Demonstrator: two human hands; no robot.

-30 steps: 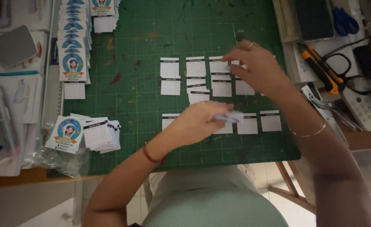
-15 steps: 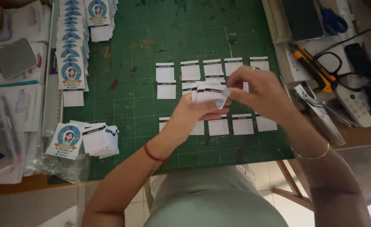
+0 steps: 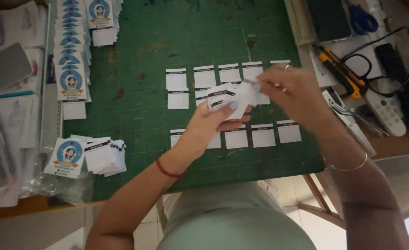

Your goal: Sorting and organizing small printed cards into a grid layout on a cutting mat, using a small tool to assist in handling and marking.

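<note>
your left hand (image 3: 209, 125): fingers pinching small stack of white cards (image 3: 230, 96) above green cutting mat (image 3: 135, 120) | your right hand (image 3: 290, 92): fingers pinching the stack's top card | behind: rows of cards (image 3: 216, 76) flat on mat | far right bench edge: utility knife (image 3: 339, 71)

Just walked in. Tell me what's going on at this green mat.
A person stands over a green cutting mat, holding a small stack of white paper slips above it. The left hand grips the stack from below while the right hand pinches the top slip. Rows of the same white slips lie flat on the mat. Round blue stickers are fanned along the mat's left edge, and a yellow utility knife rests to the right.
</note>
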